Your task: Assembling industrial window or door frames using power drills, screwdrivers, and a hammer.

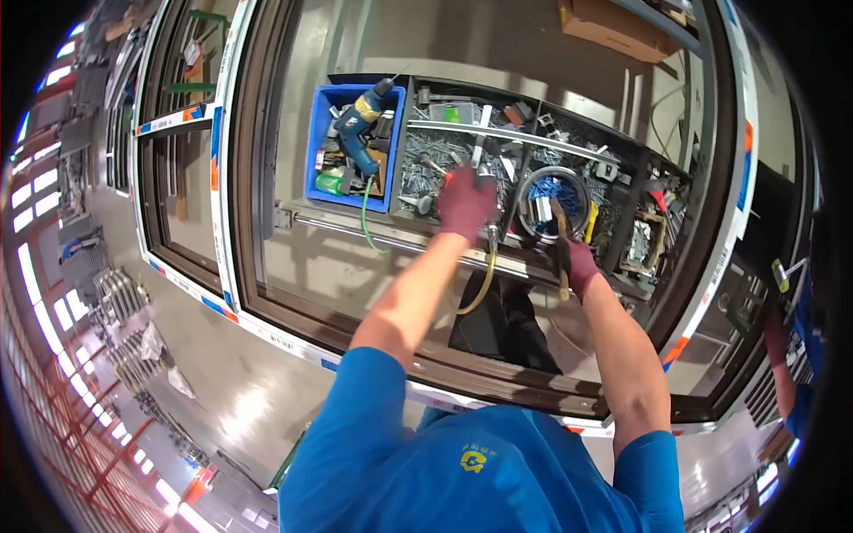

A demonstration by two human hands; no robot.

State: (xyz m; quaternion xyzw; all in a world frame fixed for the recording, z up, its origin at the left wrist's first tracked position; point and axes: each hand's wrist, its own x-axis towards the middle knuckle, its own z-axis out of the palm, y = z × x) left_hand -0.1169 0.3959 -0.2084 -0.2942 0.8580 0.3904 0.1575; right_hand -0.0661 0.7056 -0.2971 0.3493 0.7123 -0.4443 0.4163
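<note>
My left hand (466,204), in a maroon glove, is over a compartment of loose screws (425,164). Its fingers are smeared by motion, so whether it grips anything is unclear. Just beside it a metal fitting on a yellowish hose (490,274) hangs at the tray's front edge. My right hand (583,268), also gloved, is closed around a long tool with a brown, wood-like handle (563,282); its kind is hard to make out. Close to that hand, a round container (524,200) holds blue pieces and pale blocks.
A blue bin (311,182) holds a power drill (357,133) with a green hose (365,218). The parts tray (613,142) sits within a large brown window frame (258,160). A cardboard box (613,28) lies beyond. Another person's arm (782,377) shows at the right.
</note>
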